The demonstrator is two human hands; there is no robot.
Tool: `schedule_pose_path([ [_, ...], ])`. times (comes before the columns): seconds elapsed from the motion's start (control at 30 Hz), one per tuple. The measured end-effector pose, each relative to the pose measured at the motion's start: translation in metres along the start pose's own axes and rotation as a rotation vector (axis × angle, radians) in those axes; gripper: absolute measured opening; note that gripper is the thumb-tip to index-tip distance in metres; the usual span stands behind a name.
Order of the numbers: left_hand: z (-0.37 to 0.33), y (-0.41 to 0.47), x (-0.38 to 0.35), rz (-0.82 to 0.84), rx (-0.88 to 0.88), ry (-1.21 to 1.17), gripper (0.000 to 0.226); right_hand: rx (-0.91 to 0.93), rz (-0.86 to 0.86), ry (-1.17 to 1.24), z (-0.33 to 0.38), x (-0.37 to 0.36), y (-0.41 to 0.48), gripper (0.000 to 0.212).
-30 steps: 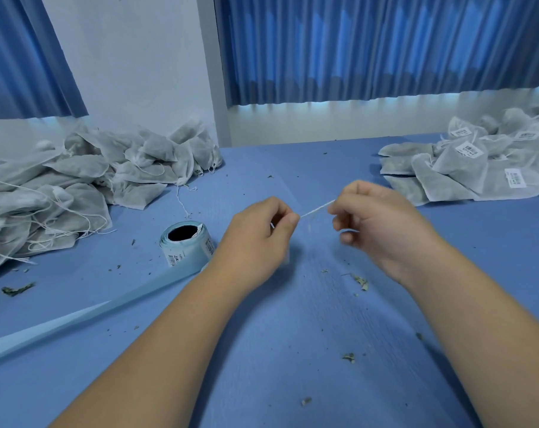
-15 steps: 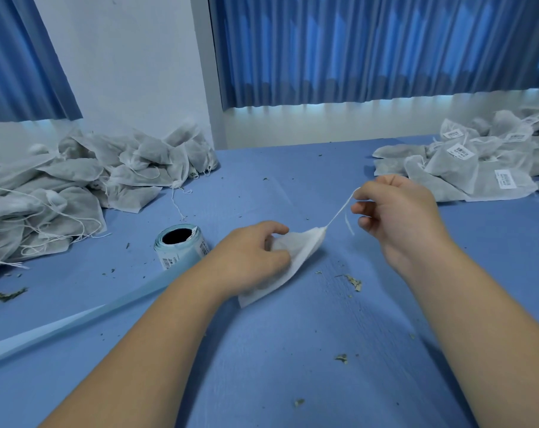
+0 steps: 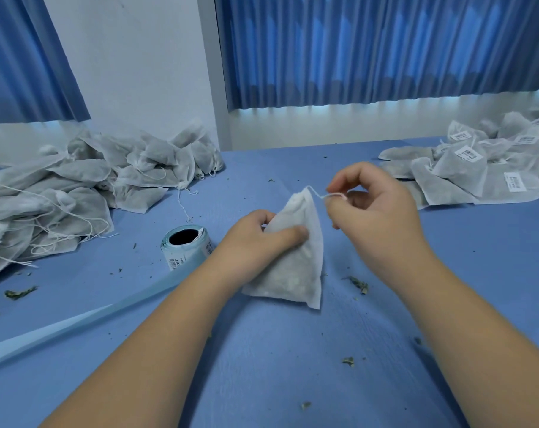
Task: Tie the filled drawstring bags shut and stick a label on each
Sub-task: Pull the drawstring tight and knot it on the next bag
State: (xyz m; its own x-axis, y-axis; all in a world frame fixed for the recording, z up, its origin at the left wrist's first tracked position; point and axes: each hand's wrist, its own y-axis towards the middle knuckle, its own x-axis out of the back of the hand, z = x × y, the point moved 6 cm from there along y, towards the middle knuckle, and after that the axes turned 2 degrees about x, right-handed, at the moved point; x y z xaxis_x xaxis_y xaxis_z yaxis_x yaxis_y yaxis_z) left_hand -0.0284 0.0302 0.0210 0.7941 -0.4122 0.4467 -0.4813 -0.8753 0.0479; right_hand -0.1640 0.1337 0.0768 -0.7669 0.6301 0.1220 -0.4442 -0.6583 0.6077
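A filled white drawstring bag [image 3: 296, 267] stands on the blue table [image 3: 277, 350], its gathered neck pointing up. My left hand [image 3: 255, 242] grips the bag's left side, thumb pressed on its front. My right hand [image 3: 373, 217] pinches the white drawstring [image 3: 319, 194], which runs from the bag's neck to my fingers. A roll of labels [image 3: 186, 247] stands left of my left hand, and its pale blue backing strip [image 3: 76, 322] trails toward the near left.
A heap of unlabelled filled bags [image 3: 76, 193] with loose strings lies at the left. A pile of labelled bags [image 3: 484, 171] lies at the far right. Bits of dried herb [image 3: 359, 284] are scattered on the table. Blue curtains hang behind.
The bag has come into fuller view and now stands with its neck up. My right hand, which had lifted the drawstring, has drawn closer to the bag's neck. My left hand's grip moved to the bag's side.
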Motion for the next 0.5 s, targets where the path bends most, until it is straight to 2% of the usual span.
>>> schedule_pose_path([
  [0.1, -0.001, 0.000, -0.008, 0.110, 0.018, -0.172, 0.048, -0.008, 0.065, -0.078, -0.005, -0.006, -0.003, 0.027],
  [0.23, -0.001, -0.003, -0.016, 0.244, 0.094, -0.397, 0.028, -0.049, 0.045, -0.102, -0.009, -0.001, -0.002, 0.028],
  [0.37, 0.001, -0.006, -0.023, 0.374, 0.112, -0.514, 0.038, -0.072, 0.009, -0.118, -0.010, 0.002, -0.001, 0.026],
  [0.43, 0.002, -0.005, -0.022, 0.360, 0.103, -0.501, 0.047, -0.074, -0.006, -0.115, -0.009, 0.003, 0.000, 0.027],
  [0.5, 0.001, -0.003, -0.018, 0.269, 0.072, -0.388, 0.044, -0.061, -0.018, -0.092, -0.006, 0.004, 0.000, 0.027],
])
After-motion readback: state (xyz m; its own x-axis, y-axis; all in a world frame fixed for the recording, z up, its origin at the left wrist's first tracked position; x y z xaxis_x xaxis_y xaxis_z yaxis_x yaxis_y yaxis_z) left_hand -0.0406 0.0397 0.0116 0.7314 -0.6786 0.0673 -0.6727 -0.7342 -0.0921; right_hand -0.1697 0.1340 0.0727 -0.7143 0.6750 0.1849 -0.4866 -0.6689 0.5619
